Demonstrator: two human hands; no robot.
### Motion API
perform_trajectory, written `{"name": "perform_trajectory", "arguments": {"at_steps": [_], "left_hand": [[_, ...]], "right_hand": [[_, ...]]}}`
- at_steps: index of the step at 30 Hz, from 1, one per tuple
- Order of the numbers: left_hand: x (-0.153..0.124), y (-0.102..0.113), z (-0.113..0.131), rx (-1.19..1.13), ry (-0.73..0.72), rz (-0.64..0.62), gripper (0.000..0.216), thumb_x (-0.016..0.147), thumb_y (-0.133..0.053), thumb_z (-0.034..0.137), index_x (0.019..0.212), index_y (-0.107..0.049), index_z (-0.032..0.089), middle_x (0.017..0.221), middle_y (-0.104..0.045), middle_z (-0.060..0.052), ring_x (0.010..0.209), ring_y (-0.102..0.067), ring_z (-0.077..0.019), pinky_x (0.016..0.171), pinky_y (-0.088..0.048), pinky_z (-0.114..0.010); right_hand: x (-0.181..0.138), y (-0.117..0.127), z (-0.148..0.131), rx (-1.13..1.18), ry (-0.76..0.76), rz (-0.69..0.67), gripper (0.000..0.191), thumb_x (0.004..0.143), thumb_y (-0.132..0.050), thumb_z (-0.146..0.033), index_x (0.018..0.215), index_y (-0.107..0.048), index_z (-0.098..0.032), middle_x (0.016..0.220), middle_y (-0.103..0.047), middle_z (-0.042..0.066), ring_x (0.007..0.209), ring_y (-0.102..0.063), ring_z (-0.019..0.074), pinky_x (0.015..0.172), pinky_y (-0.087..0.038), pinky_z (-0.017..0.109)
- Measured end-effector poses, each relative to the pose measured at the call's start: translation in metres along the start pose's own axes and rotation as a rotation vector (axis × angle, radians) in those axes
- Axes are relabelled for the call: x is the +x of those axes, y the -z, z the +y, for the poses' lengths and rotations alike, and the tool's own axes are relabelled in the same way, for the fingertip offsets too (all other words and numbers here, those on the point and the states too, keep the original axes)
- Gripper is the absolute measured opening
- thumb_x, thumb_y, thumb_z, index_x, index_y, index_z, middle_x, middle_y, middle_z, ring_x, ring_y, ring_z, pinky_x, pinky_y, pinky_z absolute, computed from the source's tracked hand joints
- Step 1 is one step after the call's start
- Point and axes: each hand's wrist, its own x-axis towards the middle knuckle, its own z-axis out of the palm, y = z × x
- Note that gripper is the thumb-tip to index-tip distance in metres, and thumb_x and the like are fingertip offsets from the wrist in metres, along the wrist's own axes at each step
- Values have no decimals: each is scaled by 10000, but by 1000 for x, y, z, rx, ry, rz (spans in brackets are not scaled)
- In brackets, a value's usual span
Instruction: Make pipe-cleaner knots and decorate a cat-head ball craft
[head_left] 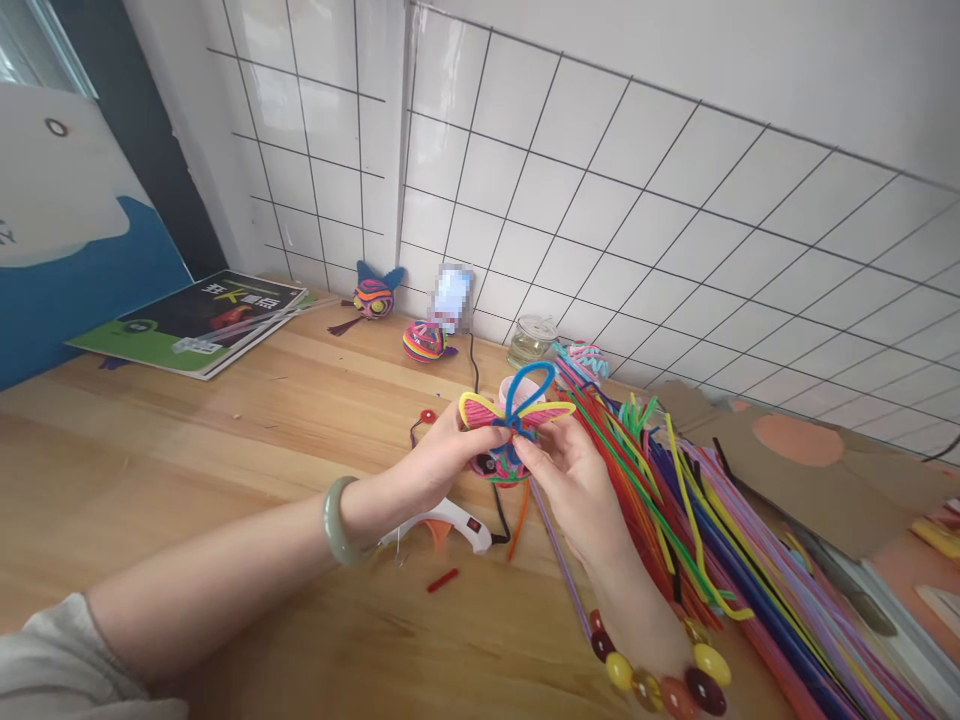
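Between both hands, above the wooden table, is a small pipe cleaner figure (517, 410). It has yellow-edged pink ear or wing shapes on both sides, a blue loop standing up in the middle, and a multicoloured lower body partly covered by fingers. My left hand (446, 445) grips it from the left, thumb pressed on the blue centre. From the right, my right hand (566, 475) pinches the blue part with thumb and fingers. Below my left wrist lies a white glue gun (457, 525) with an orange trigger, partly hidden by the arm.
Many coloured pipe cleaners (705, 530) cover the right side. Finished striped figures (375, 295), a phone (451, 298) and a glass jar (531, 340) stand along the tiled wall. A book (202, 320) lies at left. Cardboard (810, 480) rests at right; a red stick (442, 580) lies in front.
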Motion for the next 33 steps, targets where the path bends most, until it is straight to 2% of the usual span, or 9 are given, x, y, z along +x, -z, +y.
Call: {"name": "perform_trajectory", "arguments": {"at_steps": [5,12,23,28,33], "left_hand": [[0,3,0,-38,95,-49,210,750,-658,247,927,-624,140,845,-626,-47,776,-592,-164,688,-456,-283],[2,6,0,-52,175,-56,259,731,-685,276,946,-658,135,865,-653,-69,799,-610,-184,741,-475,-320],[1,5,1,-74,133,-127,241,754,-687,284,947,-655,144,824,-618,-44,752,-576,-148,760,-471,-318],[1,6,3,-89,126,-130,195,764,-681,284,886,-656,134,779,-600,-30,675,-537,-115,735,-470,-300],[1,5,5,-95,167,-107,219,761,-687,308,893,-659,136,829,-625,-51,731,-570,-140,722,-468,-285]], "right_hand": [[0,3,3,-13,-48,-2,271,808,-651,-316,1057,-572,-243,1129,-665,51,1069,-612,213,909,-501,368],[-1,5,0,-42,-85,-32,283,824,-636,-338,1079,-566,-238,1134,-663,51,1043,-625,200,891,-508,342],[-4,8,-10,-50,-45,-57,284,843,-605,-333,1111,-554,-256,1173,-643,52,1097,-598,203,930,-495,368],[-6,7,-19,-28,-48,-156,407,794,-662,-250,1173,-515,-275,1250,-594,43,1174,-548,210,937,-508,366],[-6,6,-18,-14,-48,-130,443,803,-652,-238,1213,-492,-282,1280,-581,48,1201,-534,220,968,-495,386]]}}
